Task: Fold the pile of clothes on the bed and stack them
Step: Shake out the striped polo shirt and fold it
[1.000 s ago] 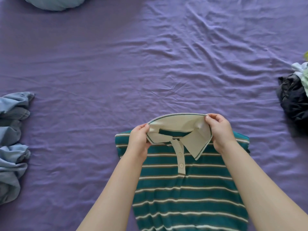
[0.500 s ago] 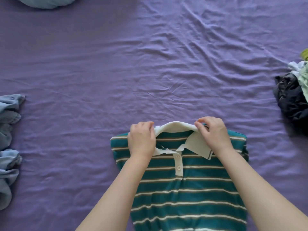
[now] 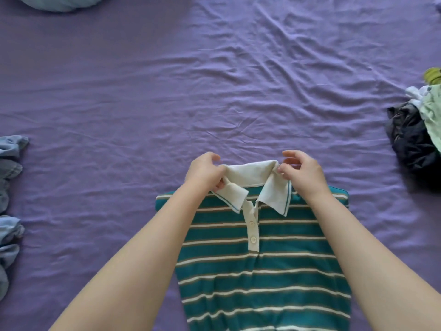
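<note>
Purple, wrinkled bedsheet (image 3: 214, 91) fills the view from above, seen through the eyes of a person leaning over the bed. Nearest the viewer lies a teal polo shirt (image 3: 262, 271) with thin cream and brown stripes, front side up, its sides apparently tucked under so the body forms a narrow panel. Both bare hands work at its cream collar (image 3: 250, 174): the left hand (image 3: 205, 172) pinches the collar's left side, and the right hand (image 3: 301, 174) pinches the right corner between thumb and fingertips. The shirt looks partly folded; the lengthwise fold toward the collar appears not yet made, and its lower part runs out of view. At the left edge sits a heap of light blue denim-like garments (image 3: 9, 206); whether folded cannot be told. At the right edge a rumpled pile of dark and pale green clothes (image 3: 415, 139) seems to await folding. A pale blue pillow (image 3: 57, 2) peeks in at top left. No brand, label or writing is readable anywhere.
</note>
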{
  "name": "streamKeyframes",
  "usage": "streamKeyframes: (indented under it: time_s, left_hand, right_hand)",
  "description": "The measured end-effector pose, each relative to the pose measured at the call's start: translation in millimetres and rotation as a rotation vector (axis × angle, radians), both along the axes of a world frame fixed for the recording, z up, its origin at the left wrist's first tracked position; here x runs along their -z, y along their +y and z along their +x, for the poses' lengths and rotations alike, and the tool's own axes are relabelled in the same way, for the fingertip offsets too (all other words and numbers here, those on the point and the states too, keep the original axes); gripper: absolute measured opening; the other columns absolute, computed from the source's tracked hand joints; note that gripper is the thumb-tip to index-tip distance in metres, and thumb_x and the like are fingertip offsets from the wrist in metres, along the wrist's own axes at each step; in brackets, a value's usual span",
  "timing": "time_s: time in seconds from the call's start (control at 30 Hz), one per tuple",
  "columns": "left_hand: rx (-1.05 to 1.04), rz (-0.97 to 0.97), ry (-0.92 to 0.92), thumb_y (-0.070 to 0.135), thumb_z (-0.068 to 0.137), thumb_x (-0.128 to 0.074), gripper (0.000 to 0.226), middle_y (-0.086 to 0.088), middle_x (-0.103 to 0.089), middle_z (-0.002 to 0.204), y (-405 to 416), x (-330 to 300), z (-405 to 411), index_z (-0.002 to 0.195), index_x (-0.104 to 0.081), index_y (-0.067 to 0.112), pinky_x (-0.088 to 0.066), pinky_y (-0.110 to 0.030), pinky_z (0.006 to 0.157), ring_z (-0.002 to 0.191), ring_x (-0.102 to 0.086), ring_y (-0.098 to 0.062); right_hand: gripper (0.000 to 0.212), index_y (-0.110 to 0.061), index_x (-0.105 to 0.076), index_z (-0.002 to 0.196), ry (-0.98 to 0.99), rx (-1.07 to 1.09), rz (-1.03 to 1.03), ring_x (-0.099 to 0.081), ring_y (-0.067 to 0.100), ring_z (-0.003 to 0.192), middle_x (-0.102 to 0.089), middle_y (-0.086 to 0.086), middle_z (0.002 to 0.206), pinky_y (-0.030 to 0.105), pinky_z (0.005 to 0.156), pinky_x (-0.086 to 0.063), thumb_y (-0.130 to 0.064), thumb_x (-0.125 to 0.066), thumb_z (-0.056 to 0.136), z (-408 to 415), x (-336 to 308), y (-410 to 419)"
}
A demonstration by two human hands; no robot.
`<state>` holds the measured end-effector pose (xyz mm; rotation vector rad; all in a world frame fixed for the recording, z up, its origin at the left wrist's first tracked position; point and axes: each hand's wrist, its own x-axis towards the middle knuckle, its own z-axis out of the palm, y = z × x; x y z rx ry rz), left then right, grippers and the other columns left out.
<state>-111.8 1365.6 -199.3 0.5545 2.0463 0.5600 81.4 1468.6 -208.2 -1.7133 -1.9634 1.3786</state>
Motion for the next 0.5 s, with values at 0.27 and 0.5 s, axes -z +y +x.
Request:
streamKeyframes:
  time_s: [0.27,0.5]
  left_hand:
    - [0.757,0.180,0.493,0.007,0.095,-0.052,0.035,0.008,-0.056,0.128,-15,10,8,0.121,-0.064,0.028,-0.049,-0.038,0.086,0.114,-0.049,-0.016]
    - [1.068,-0.011,0.614,0.008,0.088,-0.060,0.036,0.000,-0.051,0.123,-1,16,-3,0.121,-0.059,0.022,-0.051,-0.037,0.077,0.102,-0.055,-0.024]
  right_hand:
    - [0.029,-0.021,-0.067,0.116,-0.183,-0.593,0.320,-0.045,0.015,0.101,-0.060,-0.004,0.126,0.033,0.090,-0.044,-0.009,-0.053,0.094,20,13,-21]
    - [0.031,-0.023,-0.059,0.126,-0.168,-0.632,0.271,-0.053,0.014,0.117,-0.058,-0.008,0.130,0.031,0.093,-0.047,-0.025,-0.051,0.097,-6,16,-45]
